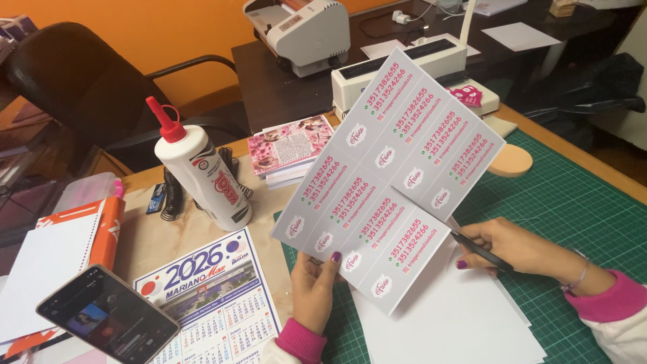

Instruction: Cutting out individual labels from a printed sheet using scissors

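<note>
A white glue bottle (205,176) with a red nozzle stands upright at the left of the table, black binding coils (174,195) just behind it and a wall calendar (216,303) lying near it. A dark phone (108,315) (screen lit) rests at the near left. Farther off sit a stack of pink-patterned booklets (290,149), a white binding machine (404,71), and a black chair (81,84).
</note>
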